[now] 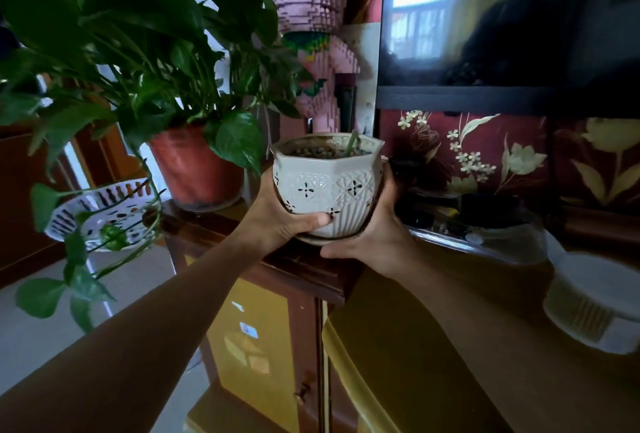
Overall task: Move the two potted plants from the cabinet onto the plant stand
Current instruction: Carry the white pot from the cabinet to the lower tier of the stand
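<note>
A small white ceramic pot (329, 183) with embossed flower patterns, pebbles and a short green stem sits on a saucer over the wooden cabinet (277, 262). My left hand (277, 214) grips its left side, thumb across the front. My right hand (377, 231) cups its right side and the saucer's underside. Whether the saucer touches the cabinet top, I cannot tell. A large leafy plant in a red-orange pot (194, 169) stands on the cabinet to the left, its vines trailing down. No plant stand is recognisable in view.
A pink block-built figure (311, 16) stands behind the pots. A dark television screen (502, 16) fills the upper right. A patterned white bowl (104, 214) sits at the left, a clear tray with dark items (467, 224) and a white round device (595, 297) at the right.
</note>
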The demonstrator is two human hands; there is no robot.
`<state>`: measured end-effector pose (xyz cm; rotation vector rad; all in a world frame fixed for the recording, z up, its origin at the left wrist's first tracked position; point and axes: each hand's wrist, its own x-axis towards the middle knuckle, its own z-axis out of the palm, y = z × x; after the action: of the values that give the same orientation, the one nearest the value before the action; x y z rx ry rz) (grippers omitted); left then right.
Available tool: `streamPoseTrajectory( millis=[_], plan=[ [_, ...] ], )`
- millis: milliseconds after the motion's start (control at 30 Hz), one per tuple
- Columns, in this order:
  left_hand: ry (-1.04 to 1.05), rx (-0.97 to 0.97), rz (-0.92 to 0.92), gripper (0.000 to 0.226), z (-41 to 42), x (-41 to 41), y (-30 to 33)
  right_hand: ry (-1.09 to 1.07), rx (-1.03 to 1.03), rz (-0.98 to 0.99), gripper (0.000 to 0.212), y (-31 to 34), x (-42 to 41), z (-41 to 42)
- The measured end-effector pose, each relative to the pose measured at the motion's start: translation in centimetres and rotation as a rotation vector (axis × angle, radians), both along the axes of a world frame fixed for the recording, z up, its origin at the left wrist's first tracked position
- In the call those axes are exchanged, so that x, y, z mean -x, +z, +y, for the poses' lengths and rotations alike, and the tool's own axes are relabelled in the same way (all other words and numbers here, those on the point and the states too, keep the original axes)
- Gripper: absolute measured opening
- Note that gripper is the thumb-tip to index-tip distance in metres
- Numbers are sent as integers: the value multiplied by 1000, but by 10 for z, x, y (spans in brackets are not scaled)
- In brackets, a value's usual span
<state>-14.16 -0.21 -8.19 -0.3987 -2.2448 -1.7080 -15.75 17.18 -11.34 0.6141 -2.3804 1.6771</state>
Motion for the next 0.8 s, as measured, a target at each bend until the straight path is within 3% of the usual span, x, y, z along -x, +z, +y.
streamPoseTrajectory(
  millis=[367, 700, 800],
  plan=[
    [21, -91, -104, 108, 2, 3, -3, 4, 33, 38, 152, 0, 2, -5],
    [-21, -150, -140, 94, 13, -34, 11, 53, 23, -34, 154, 27, -41, 12],
    [-32, -153, -153, 111, 15, -52, 29, 57, 49, -76, 153, 44, -59, 17]
  ],
)
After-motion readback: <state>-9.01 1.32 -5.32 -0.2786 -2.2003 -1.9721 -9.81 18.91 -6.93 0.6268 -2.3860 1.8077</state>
